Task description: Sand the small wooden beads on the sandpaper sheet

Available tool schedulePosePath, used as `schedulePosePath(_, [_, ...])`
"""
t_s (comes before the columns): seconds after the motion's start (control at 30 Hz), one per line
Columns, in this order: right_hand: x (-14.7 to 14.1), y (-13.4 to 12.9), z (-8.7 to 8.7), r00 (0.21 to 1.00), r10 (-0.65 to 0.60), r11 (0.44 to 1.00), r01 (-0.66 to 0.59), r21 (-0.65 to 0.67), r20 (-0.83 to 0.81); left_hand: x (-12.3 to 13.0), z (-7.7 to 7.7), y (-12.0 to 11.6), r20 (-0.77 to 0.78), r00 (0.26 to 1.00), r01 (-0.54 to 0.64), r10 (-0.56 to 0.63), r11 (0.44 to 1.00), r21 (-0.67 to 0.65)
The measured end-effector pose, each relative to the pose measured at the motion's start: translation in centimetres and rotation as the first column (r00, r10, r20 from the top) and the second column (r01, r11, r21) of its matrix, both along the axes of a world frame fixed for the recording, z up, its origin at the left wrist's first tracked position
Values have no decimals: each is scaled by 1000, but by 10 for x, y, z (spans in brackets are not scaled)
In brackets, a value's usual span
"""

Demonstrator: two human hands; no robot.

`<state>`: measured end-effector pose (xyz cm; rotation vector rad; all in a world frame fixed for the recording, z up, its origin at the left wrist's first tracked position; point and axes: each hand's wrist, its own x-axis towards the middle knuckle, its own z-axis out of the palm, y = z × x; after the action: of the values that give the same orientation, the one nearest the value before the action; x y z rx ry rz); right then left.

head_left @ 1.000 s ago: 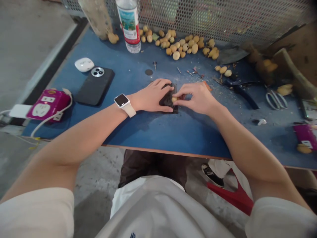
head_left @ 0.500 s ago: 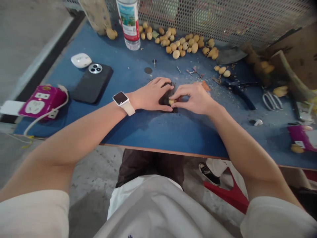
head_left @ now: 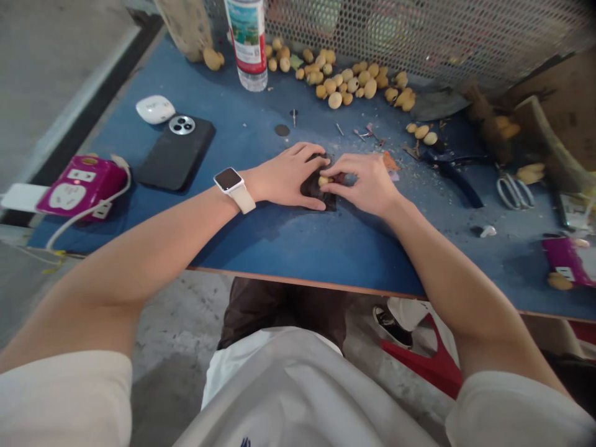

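The right hand [head_left: 364, 184] is narrow, with its thumb and fingers pinching a small yellow nut [head_left: 325, 180], and this nut sits against a dark pad [head_left: 321, 197] between both hands. The left hand [head_left: 284, 180] lies wide and flat, and it presses the pad down on the blue tabletop [head_left: 279, 251]. Far beyond the hands lies a heap of similar yellow nuts [head_left: 342, 84], just beside a plastic water bottle [head_left: 246, 43]. Left of the left hand are a black phone [head_left: 177, 154] and a magenta power strip [head_left: 81, 186]. Right of the right hand are black-handled pliers [head_left: 454, 184] and steel scissors [head_left: 513, 191], and a metal mesh screen [head_left: 419, 31] stands behind everything
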<state>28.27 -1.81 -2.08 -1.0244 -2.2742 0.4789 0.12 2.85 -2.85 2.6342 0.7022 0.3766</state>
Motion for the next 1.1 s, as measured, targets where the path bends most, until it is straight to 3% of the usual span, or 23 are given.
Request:
schedulePosePath(0.67, [-3,-3,-4,994,-103,992,100,71,48,-1,4,-1,-31,999,-14,13,1000,-18])
schedulePosePath(0.73, [1,-4,2,996,-69,997,66,44,51,-1,4,-1,-28,1000,-13,13,1000,-20])
schedulePosePath(0.87, [8,-13,17,986,141,987,-133,-90,91,-2,1,-1,-11,1000,-20,20,1000,-20])
schedulePosePath(0.93, [9,-16,19,978,185,978,-174,-117,94,-2,0,-1,-6,1000,-22,21,1000,-18])
schedulePosePath(1.1, [6,-6,11,995,38,999,-36,-23,91,-1,2,-1,-16,1000,-17,17,1000,-24])
